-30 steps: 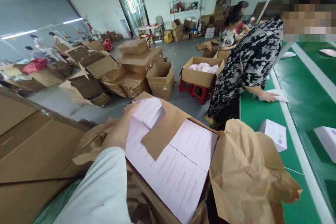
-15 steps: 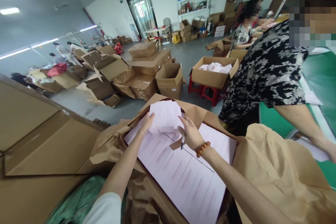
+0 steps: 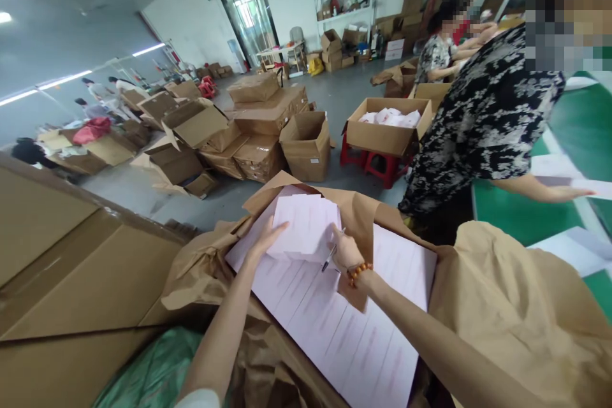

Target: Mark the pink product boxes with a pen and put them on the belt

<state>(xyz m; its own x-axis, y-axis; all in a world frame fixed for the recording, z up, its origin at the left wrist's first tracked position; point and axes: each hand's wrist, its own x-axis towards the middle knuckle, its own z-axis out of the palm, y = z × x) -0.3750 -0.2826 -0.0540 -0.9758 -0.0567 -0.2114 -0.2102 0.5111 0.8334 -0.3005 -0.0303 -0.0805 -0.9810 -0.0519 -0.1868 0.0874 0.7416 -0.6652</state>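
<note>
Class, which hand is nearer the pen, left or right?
Right. The right hand holds the pen. The left hand is farther off, at the opposite edge of the pale pink stack.

A kraft-lined cardboard carton (image 3: 287, 363) holds what seem pale pink sheets (image 3: 349, 338), with a loose stack (image 3: 306, 226) on top.
</note>
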